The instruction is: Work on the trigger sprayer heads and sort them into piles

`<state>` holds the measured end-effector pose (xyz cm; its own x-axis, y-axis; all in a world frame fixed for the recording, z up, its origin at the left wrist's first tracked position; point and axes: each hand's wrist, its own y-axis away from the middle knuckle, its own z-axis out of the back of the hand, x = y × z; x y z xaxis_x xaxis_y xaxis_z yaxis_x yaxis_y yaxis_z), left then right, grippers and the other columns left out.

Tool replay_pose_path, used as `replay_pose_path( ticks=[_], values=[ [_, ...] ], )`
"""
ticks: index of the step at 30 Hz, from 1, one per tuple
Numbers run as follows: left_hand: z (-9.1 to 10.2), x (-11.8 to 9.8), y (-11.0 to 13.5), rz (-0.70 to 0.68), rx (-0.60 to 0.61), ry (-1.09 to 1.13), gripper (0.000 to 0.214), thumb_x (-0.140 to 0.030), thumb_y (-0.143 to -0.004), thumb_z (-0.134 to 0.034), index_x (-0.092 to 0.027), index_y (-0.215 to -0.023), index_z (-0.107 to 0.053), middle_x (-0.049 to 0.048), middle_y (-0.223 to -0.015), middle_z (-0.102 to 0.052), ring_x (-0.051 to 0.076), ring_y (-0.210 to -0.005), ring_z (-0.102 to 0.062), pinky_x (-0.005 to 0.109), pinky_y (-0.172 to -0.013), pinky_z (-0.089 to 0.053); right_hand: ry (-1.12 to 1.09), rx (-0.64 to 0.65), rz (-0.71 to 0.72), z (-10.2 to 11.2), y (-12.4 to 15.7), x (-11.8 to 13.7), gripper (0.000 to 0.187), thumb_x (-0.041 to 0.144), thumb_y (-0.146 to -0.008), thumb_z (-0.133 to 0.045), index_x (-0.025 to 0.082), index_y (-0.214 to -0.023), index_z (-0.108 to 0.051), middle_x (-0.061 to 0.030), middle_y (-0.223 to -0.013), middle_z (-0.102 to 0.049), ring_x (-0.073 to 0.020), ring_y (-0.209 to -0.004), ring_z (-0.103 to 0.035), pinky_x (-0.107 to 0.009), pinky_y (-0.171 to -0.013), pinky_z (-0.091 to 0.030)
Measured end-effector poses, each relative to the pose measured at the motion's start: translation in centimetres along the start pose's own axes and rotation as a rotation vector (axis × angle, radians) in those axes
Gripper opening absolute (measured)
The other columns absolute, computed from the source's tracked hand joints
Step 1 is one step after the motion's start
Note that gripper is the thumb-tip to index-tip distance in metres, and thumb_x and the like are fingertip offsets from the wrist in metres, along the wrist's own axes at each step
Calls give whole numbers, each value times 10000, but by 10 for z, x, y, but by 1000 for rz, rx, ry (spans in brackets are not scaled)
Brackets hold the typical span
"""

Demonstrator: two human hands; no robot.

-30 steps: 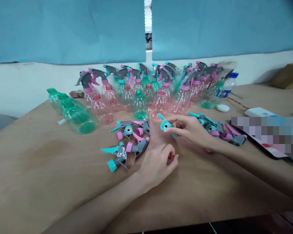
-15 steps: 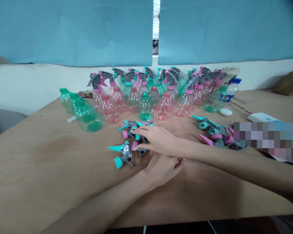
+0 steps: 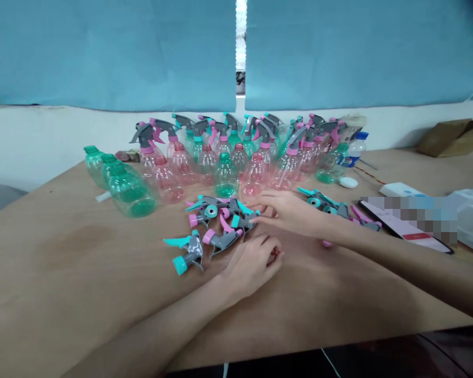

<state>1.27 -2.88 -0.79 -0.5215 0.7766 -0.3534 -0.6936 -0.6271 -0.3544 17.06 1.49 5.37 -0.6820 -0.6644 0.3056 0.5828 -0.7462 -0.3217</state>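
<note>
Moved since the earlier frames: right hand, back from across the left hand to the near right of the front green bottle; teal-collared spray head, carried right of that bottle a second ago, now just to its near side.

Right hand — thumb and fingers bent, fingertips at the grey end of the teal-collared spray head; whether they grip it or merely touch, cannot tell.

Left hand — fingers curled loosely inward, well to the near side of the green bottle; contents, if any, hidden.

Loose spray heads, teal and pink trim, grey bodies: one group nearer than the green bottle and slightly left; a pink-collared piece beside the left hand.

Second spray-head group, to the bottle's near right, partly covered by the right arm.

Pink bottles, open-necked: either side of the green bottle and just behind.

Bottles with fitted spray heads: rows behind it.

Open green bottles: well to its left.

Blue-capped bottle: well to its right.
</note>
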Motion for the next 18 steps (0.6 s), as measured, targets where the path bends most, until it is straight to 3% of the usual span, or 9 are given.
replay_pose_path(
  ticks=[3, 7, 10, 15, 18],
  values=[
    [1, 1, 0, 2, -7, 12, 69, -170, -867, -496, -168, -815, -542, -3, -767, -584, 140, -648, -553, 253, -596, -451, 30, 75, -111, 25, 20, -18, 283, 350, -876, -561, 227, -1118, -640, -53, -1019, -698, -187, -854, -654, -300, -733, -483],
    [3, 1, -1, 1, -38, 9, 51, -143, -847, -498, -173, -811, -517, -7, -765, -562, 136, -631, -538, 244, -569, -440, 127, 227, -301, 55, 57, -50, 373, 450, -815, -579, 217, -1099, -646, -81, -955, -699, -242, -832, -647, -328, -664, -475],
    [1, 3, -8, -13, -78, -1, 64, -114, -837, -489, -173, -828, -509, -5, -782, -553, 128, -619, -538, 234, -556, -441, 122, 266, -379, 69, 86, -73, 387, 508, -792, -569, 226, -1029, -686, -91, -951, -699, -261, -812, -641, -347, -651, -471],
    [-13, -2, -36, -117, -167, -34, 88, -94, -858, -447, -159, -851, -506, 25, -802, -564, 141, -669, -559, 250, -592, -463, -1, 113, -496, 68, 116, -86, 443, 560, -776, -575, 197, -1003, -690, -80, -929, -701, -231, -776, -636, -339, -673, -476],
    [-27, -17, -56, -328, -147, -33, 104, -152, -876, -453, -168, -817, -537, 20, -747, -575, 148, -692, -565, 258, -635, -472, -243, 48, -494, 57, 118, -77, 403, 528, -847, -506, 192, -976, -686, -50, -851, -699, -185, -721, -629, -306, -661, -472]
  ],
)
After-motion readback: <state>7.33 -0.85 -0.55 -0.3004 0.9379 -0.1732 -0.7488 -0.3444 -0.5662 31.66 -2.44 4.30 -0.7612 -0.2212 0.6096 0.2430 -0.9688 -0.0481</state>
